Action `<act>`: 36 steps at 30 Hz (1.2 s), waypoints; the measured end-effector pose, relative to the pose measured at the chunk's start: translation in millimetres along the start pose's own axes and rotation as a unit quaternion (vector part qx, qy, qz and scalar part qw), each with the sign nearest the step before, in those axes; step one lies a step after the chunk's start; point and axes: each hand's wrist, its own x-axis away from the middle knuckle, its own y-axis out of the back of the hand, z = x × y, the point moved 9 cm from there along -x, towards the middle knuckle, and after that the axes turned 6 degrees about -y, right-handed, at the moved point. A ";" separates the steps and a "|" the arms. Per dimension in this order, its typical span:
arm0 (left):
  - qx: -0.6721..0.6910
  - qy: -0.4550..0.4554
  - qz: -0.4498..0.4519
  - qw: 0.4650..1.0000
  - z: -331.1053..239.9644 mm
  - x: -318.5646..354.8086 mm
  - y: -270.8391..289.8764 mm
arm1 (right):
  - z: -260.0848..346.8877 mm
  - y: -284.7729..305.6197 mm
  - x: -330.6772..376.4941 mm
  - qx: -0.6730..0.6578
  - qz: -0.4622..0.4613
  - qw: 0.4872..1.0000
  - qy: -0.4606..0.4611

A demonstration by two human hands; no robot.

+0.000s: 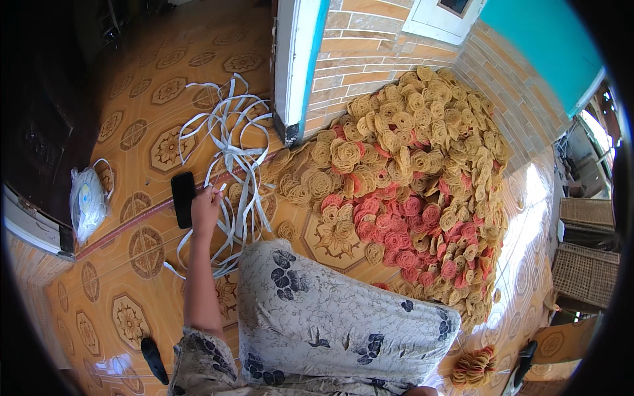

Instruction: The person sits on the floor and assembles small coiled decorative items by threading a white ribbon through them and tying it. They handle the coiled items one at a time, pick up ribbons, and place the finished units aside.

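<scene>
Head view: The left hand [206, 206] extends forward from the lower edge, left of center. Its thumb and fingers are closed in a pinch at a white strip end [222, 188]; the exact finger contact is too small to confirm. The right hand is outside the picture; its state cannot be told.

The loose white strips [232, 153] lie in a tangle on the patterned tile floor [146, 252]. The tangle extends ahead of the left hand, to its right and back toward the forearm, with loops passing close beside the fingers. A black phone [183, 200] lies just left of the left hand; contact between them cannot be told.

A large heap of coiled discs [396, 165], beige and red, stands well to the right of the left hand, against a brick-patterned wall [360, 46]. A clear plastic bag [89, 204] lies farther left, beyond the phone. Patterned fabric [343, 330] covers the person's lap.
</scene>
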 end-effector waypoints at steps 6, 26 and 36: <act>0.376 -0.085 0.207 0.899 -209.7 80.6 1.0 | 74.0 106.9 164.7 -0.124 -0.471 0.801 0.348; 0.286 -0.236 0.383 0.846 -388.7 179.1 -188.5 | 11.3 285.0 219.1 -0.393 -0.751 0.283 0.448; 0.297 -0.110 0.461 0.829 -340.1 126.4 -206.3 | 13.1 328.6 161.8 -0.441 -0.627 0.533 0.359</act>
